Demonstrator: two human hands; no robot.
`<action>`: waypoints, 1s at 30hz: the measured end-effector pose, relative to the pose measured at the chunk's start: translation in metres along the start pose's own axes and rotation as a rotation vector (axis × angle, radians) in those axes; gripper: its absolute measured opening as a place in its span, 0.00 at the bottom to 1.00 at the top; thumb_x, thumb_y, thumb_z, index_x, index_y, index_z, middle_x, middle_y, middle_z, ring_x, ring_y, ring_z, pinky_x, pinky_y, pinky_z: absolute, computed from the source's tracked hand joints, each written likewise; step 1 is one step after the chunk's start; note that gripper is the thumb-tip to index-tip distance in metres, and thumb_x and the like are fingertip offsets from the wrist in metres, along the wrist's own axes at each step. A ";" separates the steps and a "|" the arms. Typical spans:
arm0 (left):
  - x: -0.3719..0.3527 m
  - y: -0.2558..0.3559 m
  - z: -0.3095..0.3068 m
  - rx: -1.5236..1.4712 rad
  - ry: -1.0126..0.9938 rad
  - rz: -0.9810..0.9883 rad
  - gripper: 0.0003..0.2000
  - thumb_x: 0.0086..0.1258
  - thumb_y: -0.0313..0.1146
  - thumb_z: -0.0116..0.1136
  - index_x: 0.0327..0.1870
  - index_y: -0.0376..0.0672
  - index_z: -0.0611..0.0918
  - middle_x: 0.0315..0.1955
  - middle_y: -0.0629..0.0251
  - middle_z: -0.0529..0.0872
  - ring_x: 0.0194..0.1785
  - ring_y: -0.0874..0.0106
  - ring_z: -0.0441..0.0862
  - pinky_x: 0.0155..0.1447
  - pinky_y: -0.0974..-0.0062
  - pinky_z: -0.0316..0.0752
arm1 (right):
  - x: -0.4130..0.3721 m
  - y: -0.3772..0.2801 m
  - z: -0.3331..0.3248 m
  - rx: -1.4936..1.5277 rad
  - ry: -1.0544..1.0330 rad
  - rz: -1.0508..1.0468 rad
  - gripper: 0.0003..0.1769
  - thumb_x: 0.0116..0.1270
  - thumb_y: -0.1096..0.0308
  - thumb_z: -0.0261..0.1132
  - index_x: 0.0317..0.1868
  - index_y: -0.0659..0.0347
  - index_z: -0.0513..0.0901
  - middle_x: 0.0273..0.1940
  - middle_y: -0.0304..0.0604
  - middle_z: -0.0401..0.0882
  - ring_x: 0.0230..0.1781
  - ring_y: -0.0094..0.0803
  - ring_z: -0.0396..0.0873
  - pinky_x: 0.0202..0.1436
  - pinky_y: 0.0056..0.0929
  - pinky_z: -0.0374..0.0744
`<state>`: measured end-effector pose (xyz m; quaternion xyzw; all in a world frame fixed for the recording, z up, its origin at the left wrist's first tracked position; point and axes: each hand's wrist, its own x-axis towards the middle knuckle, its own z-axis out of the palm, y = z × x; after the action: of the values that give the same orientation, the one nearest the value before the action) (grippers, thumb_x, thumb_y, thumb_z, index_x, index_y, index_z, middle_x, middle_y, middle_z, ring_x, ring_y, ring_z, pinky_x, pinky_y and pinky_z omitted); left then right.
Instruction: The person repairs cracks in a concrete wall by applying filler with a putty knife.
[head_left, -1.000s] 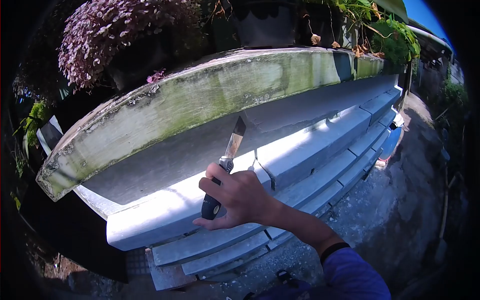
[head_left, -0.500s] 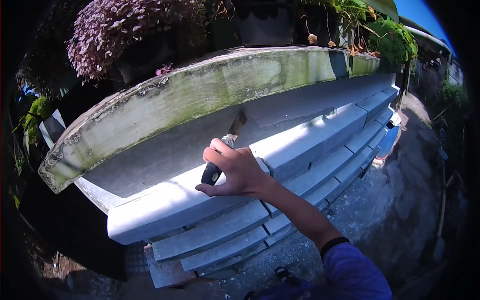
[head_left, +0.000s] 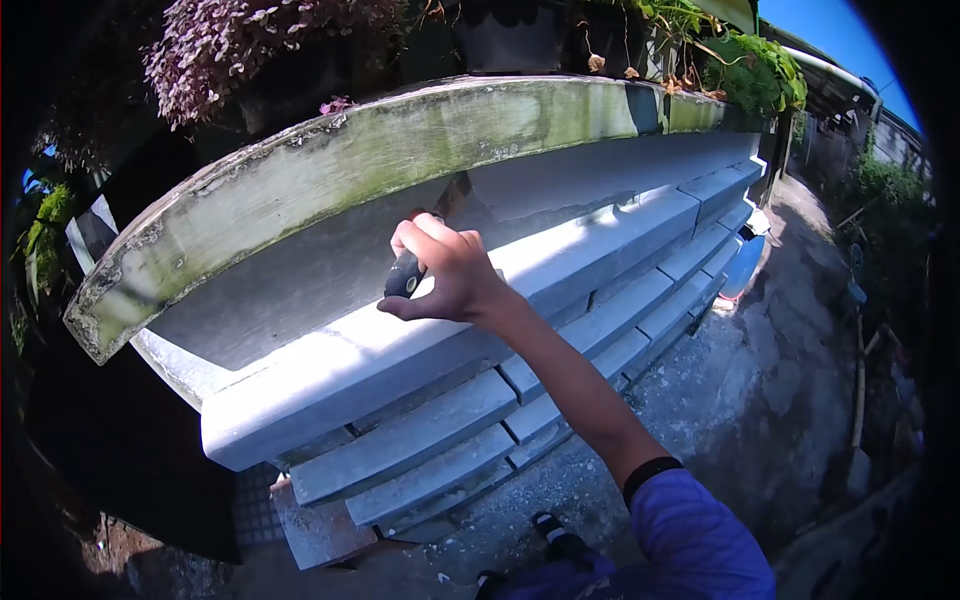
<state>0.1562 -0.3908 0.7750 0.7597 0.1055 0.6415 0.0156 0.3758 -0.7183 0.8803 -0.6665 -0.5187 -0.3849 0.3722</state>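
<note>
Closing in on the mossy slab (head_left: 400,145), your right hand (head_left: 455,270) sits nearer its lower edge than a moment ago. Fingers wrapped round the black handle (head_left: 403,276); blade (head_left: 455,195) angling up beyond your knuckles, tip close to that edge, so little room is left above it. Contact with the grey wall (head_left: 290,275) behind: can't tell. Pale ledge (head_left: 330,360) below your grip. Left hand out of view, its grip unknown.

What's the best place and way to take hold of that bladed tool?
I'd grip its black handle from the lower right, as the right hand does: the handle slants back toward the person, while the blade points away, up toward the ledge.
</note>
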 end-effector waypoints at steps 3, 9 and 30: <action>0.000 -0.004 0.000 -0.015 -0.004 0.006 0.21 0.76 0.43 0.44 0.58 0.35 0.76 0.55 0.52 0.78 0.59 0.54 0.79 0.58 0.53 0.78 | -0.005 -0.020 -0.002 -0.016 -0.053 -0.012 0.34 0.52 0.32 0.71 0.37 0.56 0.75 0.35 0.38 0.72 0.23 0.36 0.77 0.26 0.34 0.74; -0.002 -0.005 -0.001 -0.037 -0.015 -0.002 0.21 0.76 0.43 0.44 0.58 0.35 0.76 0.55 0.52 0.79 0.59 0.55 0.79 0.57 0.53 0.78 | -0.015 -0.002 -0.006 -0.008 -0.084 -0.007 0.34 0.53 0.32 0.70 0.38 0.56 0.73 0.33 0.38 0.71 0.24 0.35 0.77 0.25 0.33 0.72; -0.005 0.012 0.000 -0.025 -0.038 -0.005 0.21 0.76 0.43 0.45 0.58 0.35 0.76 0.54 0.53 0.79 0.57 0.55 0.80 0.56 0.54 0.79 | 0.003 -0.028 0.000 0.050 -0.051 0.015 0.35 0.53 0.32 0.72 0.38 0.57 0.75 0.33 0.39 0.72 0.23 0.38 0.77 0.25 0.35 0.74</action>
<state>0.1575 -0.4031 0.7721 0.7712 0.0990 0.6281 0.0286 0.3489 -0.7115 0.8855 -0.6704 -0.5327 -0.3517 0.3783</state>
